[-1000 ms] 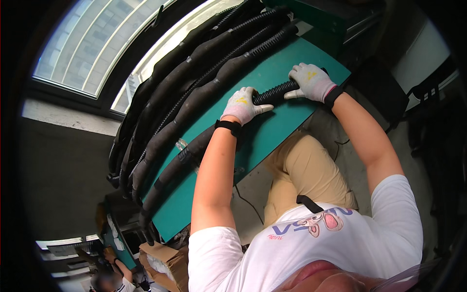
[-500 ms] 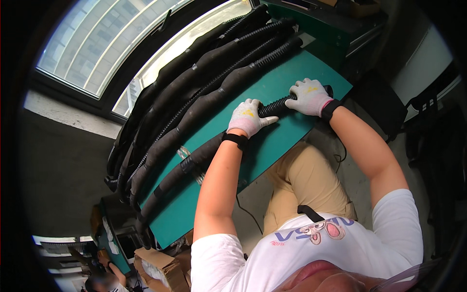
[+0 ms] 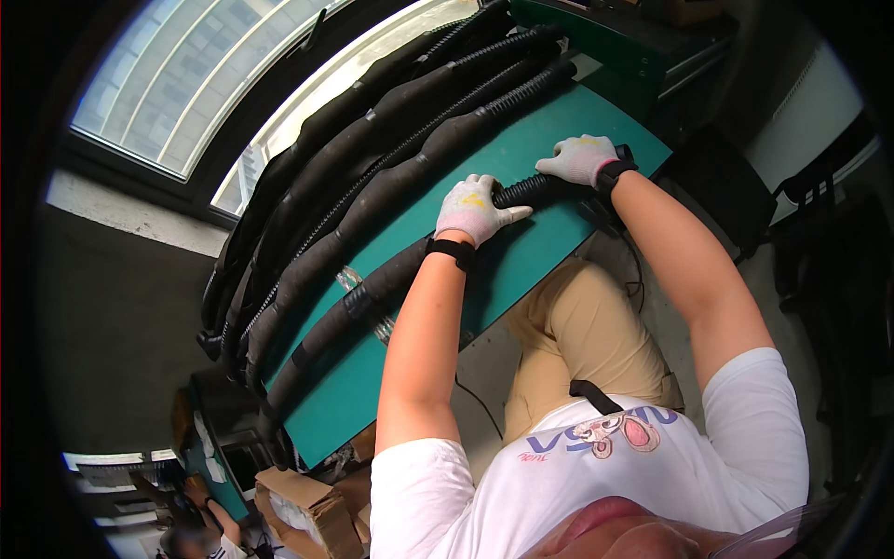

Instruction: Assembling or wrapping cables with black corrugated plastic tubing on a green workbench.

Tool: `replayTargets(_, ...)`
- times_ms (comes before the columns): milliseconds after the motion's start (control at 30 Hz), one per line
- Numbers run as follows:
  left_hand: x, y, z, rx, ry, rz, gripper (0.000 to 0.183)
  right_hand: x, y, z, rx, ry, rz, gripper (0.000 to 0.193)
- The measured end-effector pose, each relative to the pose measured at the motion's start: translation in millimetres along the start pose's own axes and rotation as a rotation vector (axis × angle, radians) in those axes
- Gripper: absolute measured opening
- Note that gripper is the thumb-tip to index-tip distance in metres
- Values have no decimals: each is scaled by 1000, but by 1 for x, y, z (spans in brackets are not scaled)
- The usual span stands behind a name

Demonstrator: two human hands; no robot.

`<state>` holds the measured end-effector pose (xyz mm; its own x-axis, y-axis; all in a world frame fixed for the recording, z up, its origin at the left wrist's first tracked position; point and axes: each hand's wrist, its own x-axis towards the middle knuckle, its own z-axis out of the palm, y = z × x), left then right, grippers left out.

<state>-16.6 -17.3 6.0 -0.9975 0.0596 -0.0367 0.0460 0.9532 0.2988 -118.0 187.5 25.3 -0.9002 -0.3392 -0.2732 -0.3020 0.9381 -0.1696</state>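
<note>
A long black hose (image 3: 382, 279) lies lengthwise on the green table (image 3: 521, 252), wrapped in dark sleeving on the left and with bare corrugated ribs (image 3: 523, 193) between my hands. My left hand (image 3: 473, 211), in a white glove, is closed round it where sleeving meets ribs, thumb stretched along the hose. Farther right, near the hose's end, my gloved right hand (image 3: 581, 161) grips it from above, its fingers partly hidden behind the hand. A clear plastic strip (image 3: 382, 326) lies under the sleeved part, left of my left forearm.
Several similar sleeved black hoses (image 3: 372, 177) lie side by side along the far edge, below a window (image 3: 214, 84). An opened cardboard box (image 3: 303, 508) stands at the lower left, near another person (image 3: 223, 526). A dark chair (image 3: 722, 191) stands beyond the table's right end.
My right hand has moved slightly left and away from me along the hose. The left hand keeps its hold, and the view has shifted a little.
</note>
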Motion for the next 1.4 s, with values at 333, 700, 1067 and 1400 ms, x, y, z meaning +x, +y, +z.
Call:
replayTargets(333,2,-5,-3,-71,-30,-5,81,-5,38,6,63,51,-454,56)
replayTargets(700,-1,-5,4,-8,27,-19,79,-1,12,2,140,24,-199,56)
replayTargets(1067,-4,5,-5,-41,-25,-78,85,11,16,7,137,-6,-87,58)
replayTargets(1400,-6,5,-6,-53,-21,-79,84,-12,45,-2,170,-56,-529,56)
